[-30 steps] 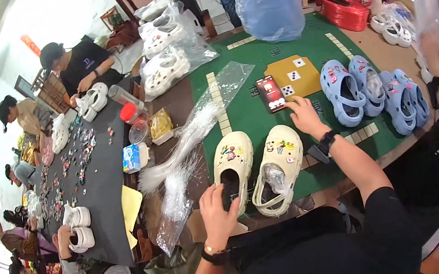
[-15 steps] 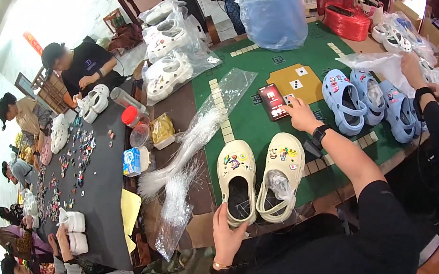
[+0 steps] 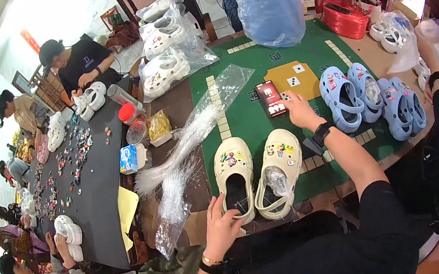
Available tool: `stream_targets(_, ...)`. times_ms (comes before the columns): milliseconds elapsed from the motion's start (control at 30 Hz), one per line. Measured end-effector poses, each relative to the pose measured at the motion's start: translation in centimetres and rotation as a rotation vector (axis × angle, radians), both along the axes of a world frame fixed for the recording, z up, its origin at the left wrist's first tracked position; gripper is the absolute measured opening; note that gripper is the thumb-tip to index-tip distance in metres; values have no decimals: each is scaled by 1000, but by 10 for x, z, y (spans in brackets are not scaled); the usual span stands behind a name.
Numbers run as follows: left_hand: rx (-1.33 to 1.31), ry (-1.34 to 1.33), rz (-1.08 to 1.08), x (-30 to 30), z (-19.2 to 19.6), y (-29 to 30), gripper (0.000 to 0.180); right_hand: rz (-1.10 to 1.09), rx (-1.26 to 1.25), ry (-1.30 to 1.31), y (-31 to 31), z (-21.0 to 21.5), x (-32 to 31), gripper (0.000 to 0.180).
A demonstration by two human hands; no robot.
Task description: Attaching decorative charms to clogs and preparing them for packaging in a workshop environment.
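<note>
My left hand (image 3: 223,226) grips the heel end of a cream clog (image 3: 232,161) decorated with colourful charms. Its fingers lie along the clog's side and over the heel. Beside it stands a matching cream clog (image 3: 281,150), with clear plastic stuffed inside. Both toes point away from me. My right hand (image 3: 303,111) holds nothing; its fingers stretch to the lower edge of a phone (image 3: 270,95) with a lit red and black screen, lying on the green table mat (image 3: 239,116).
Blue clogs (image 3: 341,96) stand at the right, near a co-worker's arm. Clear plastic strands (image 3: 177,161) lie to the left. Beyond are bagged white clogs (image 3: 166,73), a plastic-covered blue bin (image 3: 272,17) and a grey table (image 3: 99,213) with scattered charms, where people work.
My left hand has shifted slightly up along the clog's heel. My right hand stays by the phone, whose screen picture has changed. The co-worker's hands at right have moved off the blue clogs.
</note>
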State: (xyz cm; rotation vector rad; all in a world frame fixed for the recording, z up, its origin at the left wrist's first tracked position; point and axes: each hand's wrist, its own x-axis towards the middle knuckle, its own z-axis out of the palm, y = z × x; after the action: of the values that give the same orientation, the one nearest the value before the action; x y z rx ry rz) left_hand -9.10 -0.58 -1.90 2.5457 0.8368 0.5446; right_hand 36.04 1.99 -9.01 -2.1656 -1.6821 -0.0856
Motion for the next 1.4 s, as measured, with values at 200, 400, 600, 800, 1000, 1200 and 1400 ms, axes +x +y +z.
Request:
stream_targets(200,-174,-174,-60,4,-6,22,31,135,147,426,-61,46,-43,45)
stream_targets(400,-319,-128,-155,8,3,35,37,18,-84,790,-110,42,-100,67)
stream_targets(600,-316,-195,-105,21,-8,29,33,83,64,728,-93,10,-89,63)
stream_targets(800,-227,-240,3,34,-2,14,34,45,202,438,-73,32,-92,45)
stream_targets(1000,124,-238,-34,32,17,9,39,322,303,423,-113,89,-144,19)
stream_targets(1200,185,-193,-189,46,19,13,39,687,111,123,-141,101,-191,27)
stream_targets(1400,150,-130,-254,54,36,8,44,629,32,13,-142,100,-188,29)
